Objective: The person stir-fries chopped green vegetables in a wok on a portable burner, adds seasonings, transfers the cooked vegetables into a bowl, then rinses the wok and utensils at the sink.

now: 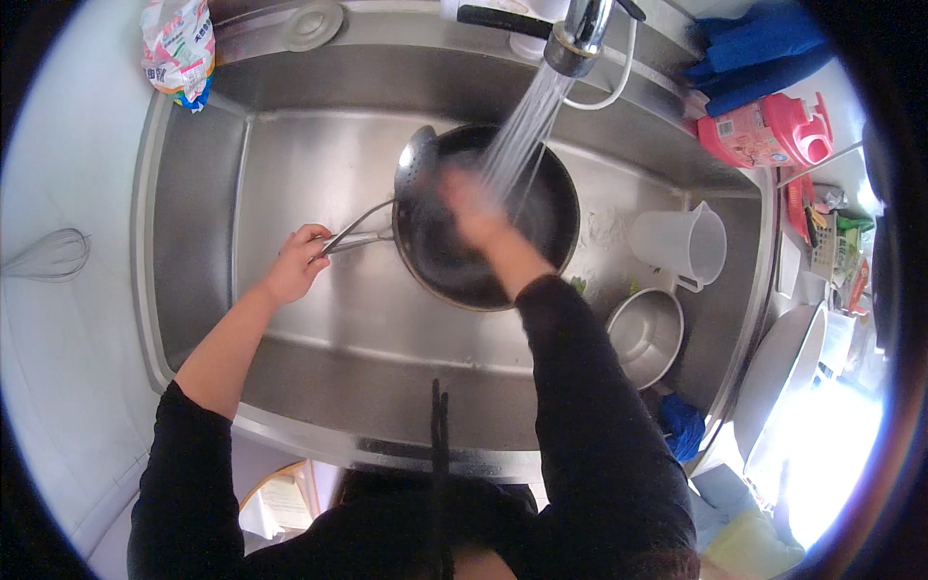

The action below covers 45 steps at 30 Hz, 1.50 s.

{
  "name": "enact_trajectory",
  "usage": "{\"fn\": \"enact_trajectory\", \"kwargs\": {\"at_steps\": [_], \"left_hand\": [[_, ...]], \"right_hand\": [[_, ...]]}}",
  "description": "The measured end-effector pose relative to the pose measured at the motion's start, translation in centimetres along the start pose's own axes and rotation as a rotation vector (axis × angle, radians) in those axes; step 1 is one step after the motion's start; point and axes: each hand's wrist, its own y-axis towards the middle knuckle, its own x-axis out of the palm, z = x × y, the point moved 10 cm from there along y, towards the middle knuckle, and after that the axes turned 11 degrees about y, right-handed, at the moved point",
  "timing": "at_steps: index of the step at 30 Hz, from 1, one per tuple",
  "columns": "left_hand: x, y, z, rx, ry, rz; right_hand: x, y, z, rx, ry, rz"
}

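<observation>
A black frying pan (536,246) rests in the stainless steel sink (304,159), its handle pointing left. Metal handles lie in the grip of my left hand (299,262), the pan's handle (366,237) among them. A perforated metal skimmer (415,163) leans over the pan's left rim, and its thin handle also runs to my left hand. Water from the faucet (576,43) falls in a spray into the pan. My right hand (471,206) is inside the pan beside the spray, blurred by motion; whether it holds anything is not visible.
On the sink's right side are a translucent measuring jug (663,239), a steel bowl (645,337) and a blue cloth (681,428). A pink jug-shaped bottle (761,130) and a plastic bag (177,51) stand by the rim. A whisk (61,254) lies at left.
</observation>
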Motion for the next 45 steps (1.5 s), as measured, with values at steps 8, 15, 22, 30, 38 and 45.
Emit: {"fn": "enact_trajectory", "kwargs": {"at_steps": [8,15,22,30,38,45], "left_hand": [[0.0,-0.6,0.3,0.03,-0.052,0.063],[0.5,-1.1,2.7,0.186,0.145,0.019],[2.5,-1.7,5.0,0.209,0.214,-0.058],[3.4,-1.3,4.5,0.224,0.337,-0.015],[4.9,-1.3,5.8,-0.026,0.593,-0.232],[6.0,-0.6,7.0,-0.099,0.75,-0.303]], "right_hand": [[6.6,-7.9,-0.3,0.407,-0.42,-0.449],[-9.7,-4.8,4.7,0.454,-0.825,0.273],[4.6,-13.1,-2.6,0.508,0.114,-0.417],[-10.2,-14.4,-1.1,0.373,-0.721,-0.534],[-33.2,-0.3,-17.8,0.263,-0.591,0.445],[-31.0,10.0,-18.9,0.411,-0.687,0.166]]}}
